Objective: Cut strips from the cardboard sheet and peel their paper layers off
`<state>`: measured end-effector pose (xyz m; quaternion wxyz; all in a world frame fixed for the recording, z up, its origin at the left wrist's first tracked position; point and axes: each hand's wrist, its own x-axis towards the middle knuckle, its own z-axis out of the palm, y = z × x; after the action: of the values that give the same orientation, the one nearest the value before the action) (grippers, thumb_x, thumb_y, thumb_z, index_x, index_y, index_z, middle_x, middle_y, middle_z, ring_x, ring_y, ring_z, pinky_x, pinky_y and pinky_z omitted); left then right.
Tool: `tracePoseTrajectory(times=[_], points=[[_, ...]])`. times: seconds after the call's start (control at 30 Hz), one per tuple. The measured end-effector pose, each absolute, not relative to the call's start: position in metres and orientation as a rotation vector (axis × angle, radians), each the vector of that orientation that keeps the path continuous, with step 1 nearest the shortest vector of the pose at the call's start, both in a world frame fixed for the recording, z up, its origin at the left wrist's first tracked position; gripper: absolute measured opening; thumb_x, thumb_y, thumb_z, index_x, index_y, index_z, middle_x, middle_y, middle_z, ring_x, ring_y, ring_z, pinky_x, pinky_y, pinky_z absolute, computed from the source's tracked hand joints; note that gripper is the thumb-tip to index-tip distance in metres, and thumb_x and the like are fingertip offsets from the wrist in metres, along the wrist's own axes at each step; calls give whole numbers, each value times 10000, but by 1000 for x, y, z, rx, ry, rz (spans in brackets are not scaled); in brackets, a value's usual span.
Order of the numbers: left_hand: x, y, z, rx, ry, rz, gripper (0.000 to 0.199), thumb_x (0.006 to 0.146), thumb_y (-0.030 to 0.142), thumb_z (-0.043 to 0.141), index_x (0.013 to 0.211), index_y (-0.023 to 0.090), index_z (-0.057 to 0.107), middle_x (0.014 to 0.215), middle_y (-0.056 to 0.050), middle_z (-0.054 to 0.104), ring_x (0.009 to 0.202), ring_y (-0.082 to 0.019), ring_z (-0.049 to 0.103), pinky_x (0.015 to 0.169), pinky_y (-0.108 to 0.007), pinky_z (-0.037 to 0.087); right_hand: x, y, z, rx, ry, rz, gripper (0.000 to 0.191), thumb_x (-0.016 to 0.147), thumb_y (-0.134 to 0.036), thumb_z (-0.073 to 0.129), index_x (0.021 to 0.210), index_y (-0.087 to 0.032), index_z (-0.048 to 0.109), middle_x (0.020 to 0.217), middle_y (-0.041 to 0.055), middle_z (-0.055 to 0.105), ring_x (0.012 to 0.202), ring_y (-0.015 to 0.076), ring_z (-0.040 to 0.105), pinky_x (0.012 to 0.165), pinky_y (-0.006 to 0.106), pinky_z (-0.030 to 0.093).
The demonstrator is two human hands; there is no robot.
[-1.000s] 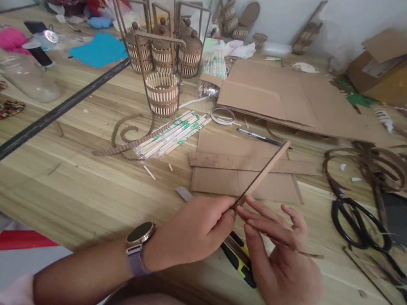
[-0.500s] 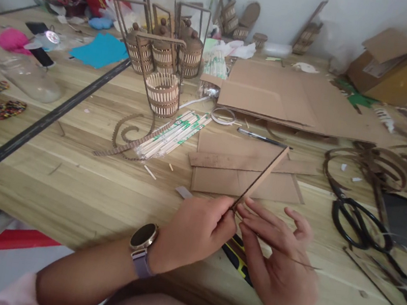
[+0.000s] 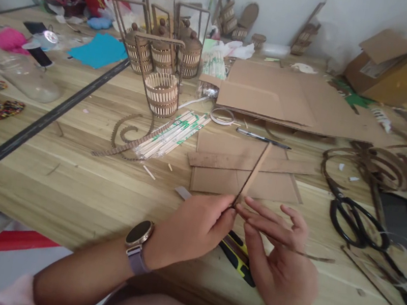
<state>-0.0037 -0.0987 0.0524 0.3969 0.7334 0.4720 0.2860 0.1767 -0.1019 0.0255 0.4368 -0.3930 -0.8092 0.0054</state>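
Head view, the only one I have on this feed: my left hand [image 3: 190, 233] is closed in a firm pinch, thumb against curled forefinger, on the near end of a narrow cardboard strip [image 3: 256, 174]. The strip slants up and away from the fingertips, dark edge turned to the left, its far end seen against the flat cardboard pieces [image 3: 214, 182] on the table [image 3: 84, 195]. My right hand [image 3: 283, 258] is half spread, fingertips just beside that pinch; a thin brown strand [image 3: 314, 257] sticks out past its fingers to the right. Whether thumb and forefinger clamp the strand or only steady it, I cannot tell. Technique notes, my judgement: keep the left pinch tight and close to the working point, since a narrow piece of card should bend or twist if gripped far from it. Work the right fingertips in short, even movements, in line with the strip; a sideways tug could tear or crease it. Watch the dark edge for an uneven line. The yellow-and-black cutter [image 3: 239, 257] lies beneath and between the hands; best keep both wrists off it. Scissors [image 3: 360, 224] rest well to the right, out of the way.
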Motion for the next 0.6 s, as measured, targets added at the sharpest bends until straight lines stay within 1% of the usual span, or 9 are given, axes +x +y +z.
tracePoseTrajectory(times=[0.1, 0.17, 0.3, 0.47, 0.6], points=[[-2, -99, 53, 1870, 1219, 730, 195, 1021, 187, 393, 864, 189, 510, 727, 16, 575, 619, -114, 516, 594, -244, 326, 175, -101, 23, -992, -2007, -26, 168, 925, -181, 653, 1040, -279, 580, 1018, -18, 804, 1032, 209, 750, 1061, 430, 399], [-1, -99, 52, 1882, 1243, 739, 201, 1018, 184, 398, 844, 191, 498, 698, 24, 551, 590, -110, 491, 580, -246, 310, 175, -101, 23, -1004, -2017, -37, 150, 922, -193, 665, 1019, -277, 587, 1043, -15, 802, 1042, 214, 746, 1069, 436, 387], [-1, -102, 51, 1908, 1272, 772, 225, 994, 171, 408, 776, 193, 457, 653, 36, 497, 565, -102, 442, 568, -253, 282, 175, -101, 23, -990, -2048, -27, 109, 941, -167, 627, 980, -266, 601, 1024, -20, 808, 1000, 198, 757, 1065, 418, 380], [-4, -104, 50, 1893, 1282, 765, 222, 965, 160, 430, 758, 182, 507, 655, 32, 526, 592, -104, 456, 582, -255, 287, 177, -103, 25, -991, -2009, 43, 159, 929, -144, 613, 1018, -275, 605, 989, -33, 810, 970, 197, 765, 1051, 424, 404], [-4, -102, 49, 1893, 1241, 776, 233, 970, 171, 435, 753, 183, 520, 649, 37, 529, 600, -103, 473, 587, -245, 308, 177, -103, 26, -993, -1973, 60, 161, 925, -140, 606, 1004, -280, 596, 947, -35, 811, 960, 208, 768, 1024, 428, 428]])
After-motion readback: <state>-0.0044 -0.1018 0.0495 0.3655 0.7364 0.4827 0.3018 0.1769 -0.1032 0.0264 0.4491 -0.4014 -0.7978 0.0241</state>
